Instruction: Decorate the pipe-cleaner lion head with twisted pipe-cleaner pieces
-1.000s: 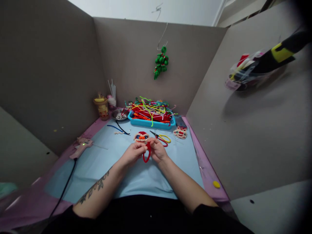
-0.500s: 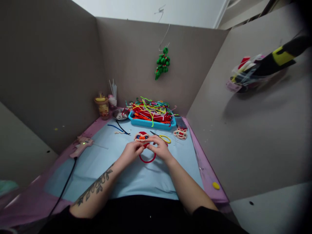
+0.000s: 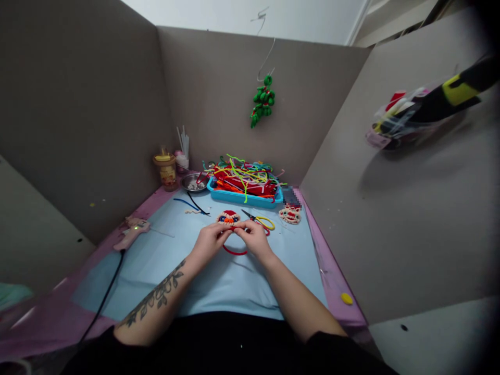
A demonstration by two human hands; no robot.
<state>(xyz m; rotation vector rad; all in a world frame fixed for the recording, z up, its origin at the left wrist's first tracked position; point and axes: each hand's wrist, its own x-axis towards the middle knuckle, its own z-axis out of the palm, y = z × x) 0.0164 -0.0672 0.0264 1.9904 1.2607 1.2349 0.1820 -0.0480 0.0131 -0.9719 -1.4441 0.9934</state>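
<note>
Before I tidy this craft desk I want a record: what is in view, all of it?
wire loop: one, red, between both hands
mat: one, light blue, under the hands
face ornament: one, red and white, just beyond the hands
second face ornament: one, red and white, right of the scissors
scissors: one pair, yellow handles, beside the right hand
tray: one, blue, at the back
fuzzy wires: a heap, many colours, in the tray
bowl: one, metal, left of the tray
cup: one, yellow, back left
glue gun: one, pink, left edge of the mat
hanging ornament: one, green, back wall
left hand: grip on the wire loop
right hand: grip on the wire loop
</note>
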